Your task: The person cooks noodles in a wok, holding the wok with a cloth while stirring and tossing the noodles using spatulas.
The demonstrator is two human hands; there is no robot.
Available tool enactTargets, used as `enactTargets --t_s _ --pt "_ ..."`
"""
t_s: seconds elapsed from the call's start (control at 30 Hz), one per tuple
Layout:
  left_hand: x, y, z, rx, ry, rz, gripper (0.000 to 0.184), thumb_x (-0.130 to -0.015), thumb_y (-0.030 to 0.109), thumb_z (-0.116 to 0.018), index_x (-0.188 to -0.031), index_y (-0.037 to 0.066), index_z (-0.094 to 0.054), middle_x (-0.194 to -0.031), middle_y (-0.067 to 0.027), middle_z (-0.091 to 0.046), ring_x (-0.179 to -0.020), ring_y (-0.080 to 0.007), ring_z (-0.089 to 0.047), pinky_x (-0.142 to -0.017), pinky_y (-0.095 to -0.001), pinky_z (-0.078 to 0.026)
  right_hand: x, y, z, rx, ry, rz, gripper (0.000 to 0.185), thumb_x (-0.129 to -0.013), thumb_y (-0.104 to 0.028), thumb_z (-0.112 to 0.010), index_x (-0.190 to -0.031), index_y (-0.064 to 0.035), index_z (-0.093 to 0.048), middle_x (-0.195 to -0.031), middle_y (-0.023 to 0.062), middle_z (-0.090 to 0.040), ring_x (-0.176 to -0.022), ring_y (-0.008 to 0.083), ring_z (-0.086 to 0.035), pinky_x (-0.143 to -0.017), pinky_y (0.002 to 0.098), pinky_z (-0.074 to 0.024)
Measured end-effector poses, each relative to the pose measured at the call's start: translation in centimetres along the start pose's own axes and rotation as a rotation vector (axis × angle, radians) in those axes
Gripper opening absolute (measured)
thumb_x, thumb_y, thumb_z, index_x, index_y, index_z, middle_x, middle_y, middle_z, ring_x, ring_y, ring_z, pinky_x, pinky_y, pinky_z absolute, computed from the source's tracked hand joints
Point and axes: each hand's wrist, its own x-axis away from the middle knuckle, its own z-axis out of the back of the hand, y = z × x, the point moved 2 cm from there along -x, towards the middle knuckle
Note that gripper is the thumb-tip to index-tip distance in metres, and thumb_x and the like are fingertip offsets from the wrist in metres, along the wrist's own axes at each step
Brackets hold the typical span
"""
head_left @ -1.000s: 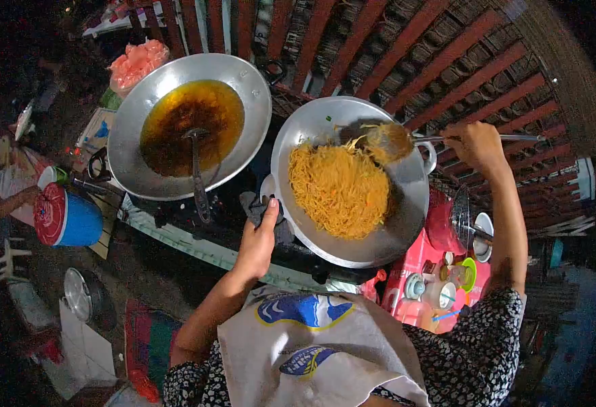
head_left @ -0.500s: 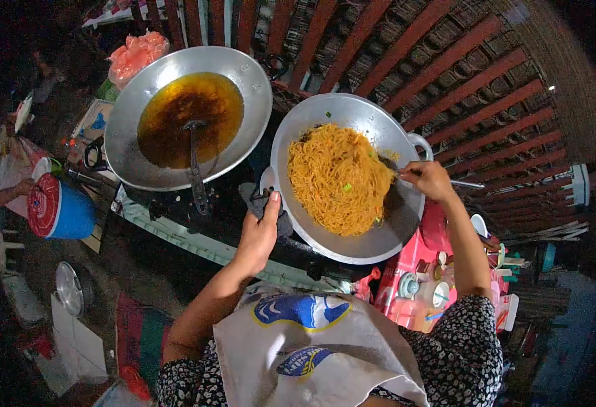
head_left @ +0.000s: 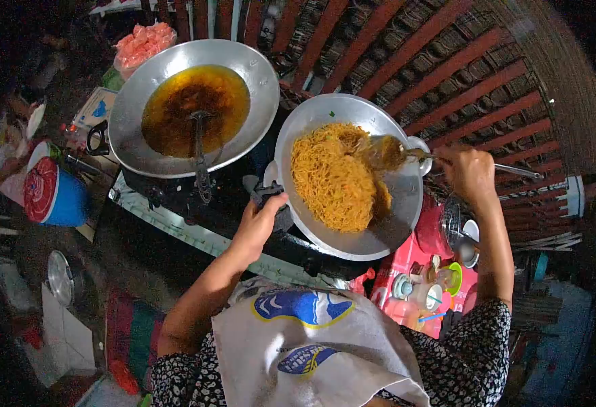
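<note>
The left hand [head_left: 261, 227] is holding a dark cloth [head_left: 265, 192] at the near-left edge of the wok [head_left: 404, 191]; the thumb is pressing over the cloth, while the fingers below are mostly hiding, so I cannot tell how tightly they are closing. The right hand [head_left: 471, 173] is gripping the handle of a metal spatula [head_left: 385, 153] in a narrow, closed hold, beyond the right-hand handle of the wok. The blade of the spatula (it is appearing a little blurred) is meeting the upper right part of the yellow noodles [head_left: 332, 183]. The noodles are lying in a heap inside the wok, nearer to its left side.

To the left, a second wok [head_left: 129, 102] is containing a brown-orange liquid [head_left: 193, 129], and a metal ladle [head_left: 201, 163] is leaning there, its handle crossing the rim. A blue bucket [head_left: 68, 203] is standing farther left.
</note>
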Motion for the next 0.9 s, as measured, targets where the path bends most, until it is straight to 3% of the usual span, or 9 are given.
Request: enactTargets --t_s 0.17,0.23,0.27,0.37,0.43,0.5,0.7,0.83,0.9 --pt "-0.1 -0.4 0.3 -0.064 0.032 0.073 0.029 -0.081 0.023 -0.052 -0.102 0.003 -0.053 -0.096 -0.0033 -0.056 -0.088 -0.0129 -0.049 -0.08 -0.0271 -0.038 -2.3 3.1 -5.3 0.117 -0.057 -0.022 0.016 -0.073 -0.03 -0.055 -0.074 -0.0158 -0.063 -0.068 0.011 -0.06 -0.061 0.0275 -0.06 -0.051 0.0378 -0.0474" --pt "0.1 -0.8 0.3 -0.085 0.027 0.084 0.028 -0.081 0.022 -0.051 -0.101 0.003 -0.053 -0.094 -0.0033 -0.056 -0.088 -0.0133 -0.049 -0.079 -0.0273 -0.038 -3.5 4.8 -13.1 0.069 -0.064 0.029 0.018 -0.073 -0.03 -0.055 -0.072 -0.0129 -0.062 -0.068 0.0119 -0.06 -0.06 0.0284 -0.06 -0.051 0.0399 -0.0469" --pt "0.1 -0.9 0.2 -0.125 0.059 0.059 0.027 -0.081 0.022 -0.051 -0.1 0.003 -0.053 -0.094 -0.004 -0.056 -0.088 -0.0138 -0.049 -0.079 -0.0276 -0.038 -4.4 3.7 -16.8 0.039 -0.247 -0.06 0.02 -0.075 -0.035 -0.057 -0.09 -0.0244 -0.064 -0.074 0.0066 -0.063 -0.069 0.0243 -0.061 -0.061 0.0375 -0.0485" --pt "-0.3 -1.5 0.2 -0.129 0.1 0.005 0.027 -0.081 0.021 -0.049 -0.1 0.002 -0.053 -0.094 -0.0052 -0.055 -0.088 -0.0146 -0.049 -0.08 -0.028 -0.038 -4.2 -3.4 -17.5 -0.772 -0.106 0.093 0.018 -0.072 -0.024 -0.065 -0.084 -0.0103 -0.065 -0.081 0.0079 -0.063 -0.073 0.022 -0.06 -0.064 0.0317 -0.0446" --pt "-0.3 -1.2 0.2 -0.093 0.102 -0.019 0.028 -0.081 0.021 -0.049 -0.101 0.001 -0.053 -0.094 -0.0056 -0.055 -0.088 -0.0149 -0.049 -0.08 -0.0281 -0.038 -3.5 -3.8 -18.4 -1.014 -0.101 -0.002 0.017 -0.072 -0.02 -0.067 -0.083 -0.0066 -0.064 -0.077 0.0084 -0.063 -0.068 0.0189 -0.059 -0.062 0.0294 -0.0435" --pt "-0.4 -0.6 -0.1 -0.088 0.059 0.015 0.029 -0.081 0.02 -0.049 -0.104 0.002 -0.051 -0.097 -0.0062 -0.055 -0.089 -0.0156 -0.049 -0.081 -0.0284 -0.038 -3.2 -1.3 -16.0 -0.86 -0.223 -0.03 0.018 -0.071 -0.024 -0.067 -0.087 -0.016 -0.066 -0.086 0.0052 -0.065 -0.078 0.0216 -0.062 -0.068 0.0312 -0.0458" --pt "-0.6 -0.6 0.3 -0.152 0.042 0.099 0.034 -0.081 0.02 -0.049 -0.111 0.002 -0.047 -0.106 -0.0075 -0.053 -0.097 -0.0177 -0.049 -0.085 -0.0299 -0.037 -0.7 0.9 -6.7 -0.374 -0.083 -0.075 0.02 -0.074 -0.034 -0.06 -0.085 -0.0197 -0.066 -0.072 0.0098 -0.062 -0.065 0.0292 -0.06 -0.06 0.0393 -0.047" --pt "-0.9 -1.1 0.5 -0.182 0.075 0.057 0.03 -0.082 0.023 -0.05 -0.105 0.004 -0.053 -0.099 -0.0051 -0.057 -0.092 -0.0161 -0.051 -0.084 -0.0294 -0.037 -0.3 -0.4 -1.9 -0.128 -0.035 -0.076 0.017 -0.07 -0.025 -0.063 -0.085 -0.0166 -0.066 -0.077 0.007 -0.063 -0.066 0.0261 -0.061 -0.059 0.0349 -0.0473" --pt "-0.9 -0.6 0.4 -0.225 0.039 0.083 0.041 -0.081 0.022 -0.051 -0.116 0.002 -0.042 -0.112 -0.0102 -0.05 -0.103 -0.0195 -0.047 -0.089 -0.0302 -0.035 -0.3 -0.2 -1.2 -0.117 0.047 -0.015 0.017 -0.07 -0.024 -0.063 -0.084 -0.0153 -0.065 -0.074 0.0063 -0.063 -0.065 0.0261 -0.06 -0.058 0.0357 -0.0472"
